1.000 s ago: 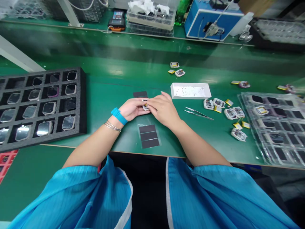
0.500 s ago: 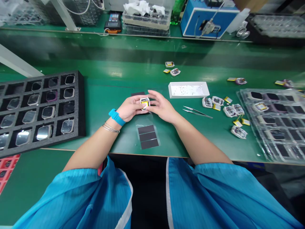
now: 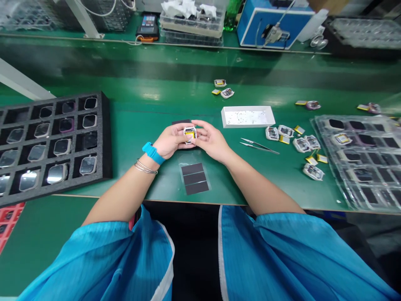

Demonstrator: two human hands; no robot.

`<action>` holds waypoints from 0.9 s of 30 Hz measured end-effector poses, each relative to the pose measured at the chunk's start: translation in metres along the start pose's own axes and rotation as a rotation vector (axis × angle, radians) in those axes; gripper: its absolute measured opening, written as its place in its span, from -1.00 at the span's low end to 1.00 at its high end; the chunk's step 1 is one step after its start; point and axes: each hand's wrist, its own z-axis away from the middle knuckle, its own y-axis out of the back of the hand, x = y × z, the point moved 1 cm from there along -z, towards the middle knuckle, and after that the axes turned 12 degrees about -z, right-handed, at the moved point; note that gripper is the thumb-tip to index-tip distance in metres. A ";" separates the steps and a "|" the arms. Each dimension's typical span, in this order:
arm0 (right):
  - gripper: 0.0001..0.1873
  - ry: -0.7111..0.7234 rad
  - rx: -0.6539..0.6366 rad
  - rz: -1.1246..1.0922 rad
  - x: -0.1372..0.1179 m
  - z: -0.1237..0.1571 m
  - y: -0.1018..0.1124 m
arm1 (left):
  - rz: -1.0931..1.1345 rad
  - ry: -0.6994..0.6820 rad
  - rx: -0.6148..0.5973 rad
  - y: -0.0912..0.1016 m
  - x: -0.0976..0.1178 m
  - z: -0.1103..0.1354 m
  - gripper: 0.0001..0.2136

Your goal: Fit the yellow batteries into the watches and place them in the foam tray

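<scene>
Between my two hands is an open smartwatch case (image 3: 189, 131), pale-rimmed, with a yellow battery showing inside. My left hand (image 3: 171, 140) grips it from the left, the thumb lying over its lower part. From the right, my right hand (image 3: 213, 141) closes on the same case, its thumb at the lower edge and its fingers along the far side. Partly hidden behind the hands lies a dark pad (image 3: 181, 122). Nearer to me is a clear sheet with black adhesive strips (image 3: 195, 179). Metal tweezers (image 3: 259, 146) rest to the right of my right hand.
A black foam tray (image 3: 106, 138) of watches stands at left. A white box (image 3: 248, 117) holds tiny bits. Several opened watch cases (image 3: 302, 145) with batteries lie at right, beside stacked clear plastic trays (image 3: 341, 184). A shelf at the back carries a blue machine (image 3: 275, 27).
My right hand has closed in on the watch case, its fingers now against the far side. The case stays in almost the same spot. The whole view has shifted slightly.
</scene>
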 end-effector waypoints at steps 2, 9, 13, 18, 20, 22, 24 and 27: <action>-0.28 -0.025 -0.010 -0.020 0.000 -0.001 0.002 | -0.017 0.004 -0.018 0.001 0.000 -0.001 -0.64; -0.39 0.030 -0.052 -0.035 -0.006 0.001 -0.006 | -0.034 -0.023 -0.064 0.001 0.001 0.001 -0.71; -0.42 0.072 -0.009 0.047 -0.005 0.001 -0.008 | -0.021 -0.020 -0.058 0.003 0.000 -0.002 -0.71; -0.47 0.147 0.161 0.109 0.001 -0.004 0.002 | 0.100 0.030 -0.039 0.009 0.003 -0.006 -0.76; -0.52 0.190 0.237 0.130 0.005 -0.008 0.008 | 0.113 0.015 -0.065 0.012 0.004 -0.006 -0.69; -0.56 0.208 0.308 0.153 0.009 -0.011 0.014 | 0.040 -0.020 -0.075 0.013 0.004 -0.006 -0.60; -0.60 0.200 0.359 0.171 0.013 -0.014 0.019 | -0.162 -0.110 0.001 0.015 0.001 -0.008 -0.53; -0.66 0.168 0.376 0.178 0.017 -0.017 0.022 | -0.635 -0.344 0.263 0.016 -0.002 -0.011 -0.43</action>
